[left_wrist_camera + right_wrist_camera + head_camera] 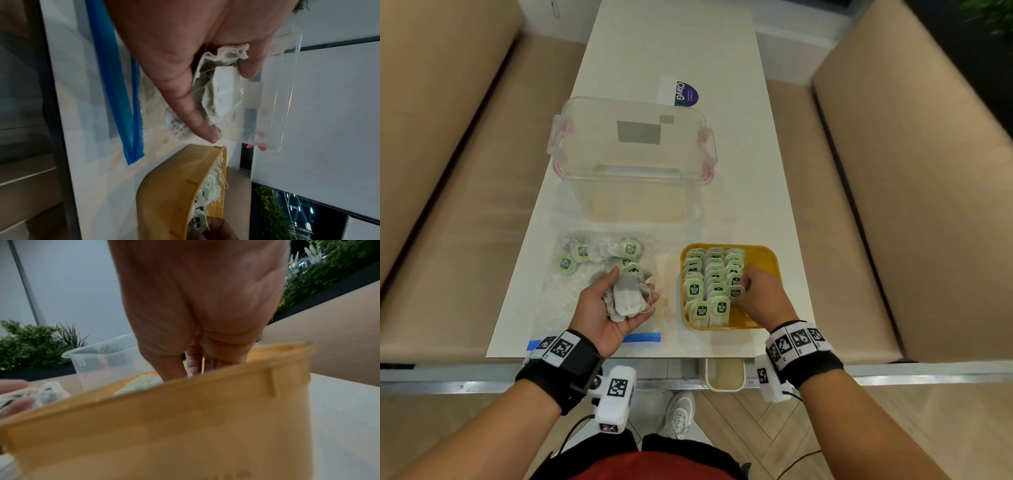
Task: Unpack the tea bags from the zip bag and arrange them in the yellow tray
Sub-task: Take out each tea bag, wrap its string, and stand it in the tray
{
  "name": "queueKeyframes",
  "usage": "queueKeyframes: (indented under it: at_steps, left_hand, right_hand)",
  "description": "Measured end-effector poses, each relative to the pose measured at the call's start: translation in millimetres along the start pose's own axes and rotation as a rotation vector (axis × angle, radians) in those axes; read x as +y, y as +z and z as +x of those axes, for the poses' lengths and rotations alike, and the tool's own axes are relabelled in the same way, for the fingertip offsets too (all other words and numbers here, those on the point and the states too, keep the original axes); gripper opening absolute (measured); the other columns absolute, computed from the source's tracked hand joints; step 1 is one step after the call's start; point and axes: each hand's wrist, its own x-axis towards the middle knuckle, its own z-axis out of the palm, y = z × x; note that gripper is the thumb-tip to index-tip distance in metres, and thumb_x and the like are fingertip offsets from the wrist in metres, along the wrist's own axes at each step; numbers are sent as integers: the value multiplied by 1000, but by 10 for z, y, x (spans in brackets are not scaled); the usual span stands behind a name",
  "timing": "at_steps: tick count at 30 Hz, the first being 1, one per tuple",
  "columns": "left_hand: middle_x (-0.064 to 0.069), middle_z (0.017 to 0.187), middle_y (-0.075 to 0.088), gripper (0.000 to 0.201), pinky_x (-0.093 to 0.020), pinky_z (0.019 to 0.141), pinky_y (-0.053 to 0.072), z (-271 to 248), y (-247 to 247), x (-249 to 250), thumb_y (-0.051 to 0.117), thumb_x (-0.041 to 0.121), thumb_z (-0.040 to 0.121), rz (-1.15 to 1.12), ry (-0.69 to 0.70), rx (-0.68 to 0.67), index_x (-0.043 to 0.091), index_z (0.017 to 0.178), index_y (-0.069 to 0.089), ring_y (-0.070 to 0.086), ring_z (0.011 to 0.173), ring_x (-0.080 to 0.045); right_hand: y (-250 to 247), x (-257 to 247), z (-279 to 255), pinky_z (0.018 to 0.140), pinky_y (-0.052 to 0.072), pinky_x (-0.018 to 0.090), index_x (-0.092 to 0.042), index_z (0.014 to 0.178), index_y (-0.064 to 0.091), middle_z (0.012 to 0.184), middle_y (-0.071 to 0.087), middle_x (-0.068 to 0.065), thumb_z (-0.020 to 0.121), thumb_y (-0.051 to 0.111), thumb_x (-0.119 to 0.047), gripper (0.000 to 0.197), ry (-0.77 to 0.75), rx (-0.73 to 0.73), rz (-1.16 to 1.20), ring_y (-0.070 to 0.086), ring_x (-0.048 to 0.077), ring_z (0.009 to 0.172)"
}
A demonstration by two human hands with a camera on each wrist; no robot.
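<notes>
- Left hand (607, 310) is cupped palm up, fingers (643, 315) curled round a bunch of tea bags (627, 301), over the zip bag (571, 291) on the bench (774, 205).
- Right hand (762, 296) fingers pinch one tea bag (735, 293) inside the yellow tray (767, 260), at the third row's near end.
- Arranging looks midway; next, seat this bag upright and take another from the left.
- Beyond: loose bags remain in the zip bag, then a clear tub (633, 154).
</notes>
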Motion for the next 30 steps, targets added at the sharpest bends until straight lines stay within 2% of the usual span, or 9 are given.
queueKeyframes:
  at_steps: [2,4,6,9,13,16,21,25,30]
  left_hand:
    - [-18,111,67,62,-40,74,61,-1,-2,-4,53,47,94,0,2,6,0,133,60,70,95,-31]
    - [-18,113,67,61,-40,74,61,4,-5,-11,53,47,95,1,7,12,0,133,60,70,95,-31]
    - [-19,114,67,60,-40,74,61,6,-6,-13,53,47,95,3,7,15,0,133,60,70,97,-31]
    - [-20,115,66,59,-40,74,62,10,-5,-4,53,46,96,-2,-3,23,0,132,61,69,100,-33]
    - [-20,116,66,57,-41,76,61,15,-19,7,52,46,96,-7,-8,25,0,124,68,70,98,-33]
    - [-20,115,67,53,-43,78,60,13,-17,0,53,46,96,3,-4,36,0,116,71,70,98,-33]
    - [-22,115,67,57,-43,77,60,14,-18,-15,53,45,96,4,-6,50,-1,130,62,68,102,-35]
    - [-22,115,67,57,-42,76,61,22,-30,-29,53,45,96,4,-10,47,-1,129,62,68,102,-35]
    - [-23,113,69,49,-44,77,61,32,-21,-33,53,44,97,2,7,62,2,102,79,70,98,-36]
  right_hand:
    - [39,0,-12,50,30,21,-15,87,47,73,51,-8,80,74,-16,28,-12,32,-1,49,16,69]
    - [57,-9,-28,53,31,20,-16,96,47,79,50,-11,82,74,-18,30,-6,49,-2,49,15,73]
    - [76,-16,-41,63,38,25,-13,110,49,91,56,-3,82,75,-23,40,16,53,-10,55,19,82]
    - [121,-5,-36,68,41,28,-11,121,45,108,65,8,82,75,-32,53,51,50,14,63,27,96]
    - [160,-1,-10,68,41,29,-11,126,44,111,65,10,85,72,-33,54,80,61,45,63,29,98]
    - [179,-3,28,68,41,29,-12,124,46,112,65,10,86,70,-30,48,74,70,75,63,28,96]
    - [221,21,105,69,41,26,-11,117,52,111,66,9,87,69,-26,38,49,93,109,62,25,94]
    - [267,68,161,74,41,25,-10,116,56,113,65,9,87,69,-24,35,2,105,68,61,27,101]
    - [305,142,235,81,44,26,-15,120,56,116,64,6,83,73,-27,42,-21,88,72,60,26,106]
